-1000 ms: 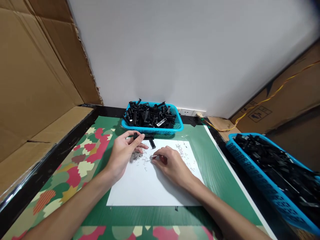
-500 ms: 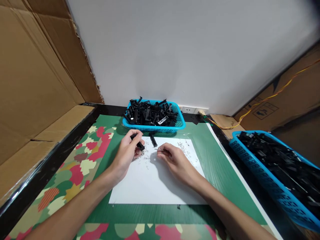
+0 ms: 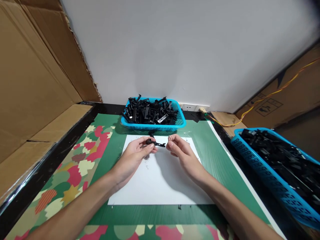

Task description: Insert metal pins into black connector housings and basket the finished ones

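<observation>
Left hand [image 3: 136, 154]: forearm entered from 7 o'clock, palm turned inward, fingers curled, thumb and forefinger pinched on a small black plastic part [image 3: 154, 143] raised just above the white sheet [image 3: 160, 186].

Right hand [image 3: 182, 152]: forearm entered from 5 o'clock, fingers bent and drawn together at the tip, facing the part's free end from 3 o'clock. Whether they gripped anything could not be told; something thin may have sat between them, too small to confirm.

Black plastic part: dark, narrow, a rounded knob at the held end and a slim arm pointing toward 3 o'clock. It sat between the two hands, above the sheet's far edge.

White sheet: flat on the green mat [image 3: 212, 160], a few tiny metal bits [image 3: 147, 163] scattered by the left hand.

Small blue basket [image 3: 153, 125]: at 12 o'clock from the hands, heaped with black parts. Large blue basket [image 3: 262, 180]: at 3 o'clock, well apart, likewise filled.
</observation>
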Demonstrator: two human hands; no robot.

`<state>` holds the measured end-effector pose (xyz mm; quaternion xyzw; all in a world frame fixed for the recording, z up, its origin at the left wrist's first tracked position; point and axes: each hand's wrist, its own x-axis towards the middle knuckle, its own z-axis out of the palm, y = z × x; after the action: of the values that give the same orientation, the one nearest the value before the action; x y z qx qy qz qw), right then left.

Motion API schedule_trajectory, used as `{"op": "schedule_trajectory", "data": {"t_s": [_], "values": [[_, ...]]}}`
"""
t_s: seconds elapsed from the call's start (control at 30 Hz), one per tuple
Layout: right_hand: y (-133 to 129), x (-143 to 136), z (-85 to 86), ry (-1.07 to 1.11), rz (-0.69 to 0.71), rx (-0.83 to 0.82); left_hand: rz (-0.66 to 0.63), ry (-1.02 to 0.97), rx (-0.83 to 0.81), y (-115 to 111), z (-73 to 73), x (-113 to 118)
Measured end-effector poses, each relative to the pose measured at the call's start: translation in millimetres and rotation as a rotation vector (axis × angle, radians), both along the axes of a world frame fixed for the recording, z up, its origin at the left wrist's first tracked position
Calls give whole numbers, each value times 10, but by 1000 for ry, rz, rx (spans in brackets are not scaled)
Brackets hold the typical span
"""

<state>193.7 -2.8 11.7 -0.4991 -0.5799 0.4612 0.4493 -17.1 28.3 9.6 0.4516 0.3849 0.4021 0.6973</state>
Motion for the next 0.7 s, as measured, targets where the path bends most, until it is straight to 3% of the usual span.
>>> {"op": "schedule_trajectory", "data": {"t_s": [0.2,0.33,0.47,0.6,0.7], "values": [[39,68,-55,-86,-38,49,4,191,264,-1,-93,44],[74,200,-84,-304,-58,61,-54,418,455,-97,-106,55],[98,257,-125,-381,-14,63,-127,592,691,-163,-88,38],[98,232,-141,-379,-4,76,-206,631,743,-168,-113,15],[81,215,-128,-375,-23,64,-190,643,742,-170,-137,9]]}}
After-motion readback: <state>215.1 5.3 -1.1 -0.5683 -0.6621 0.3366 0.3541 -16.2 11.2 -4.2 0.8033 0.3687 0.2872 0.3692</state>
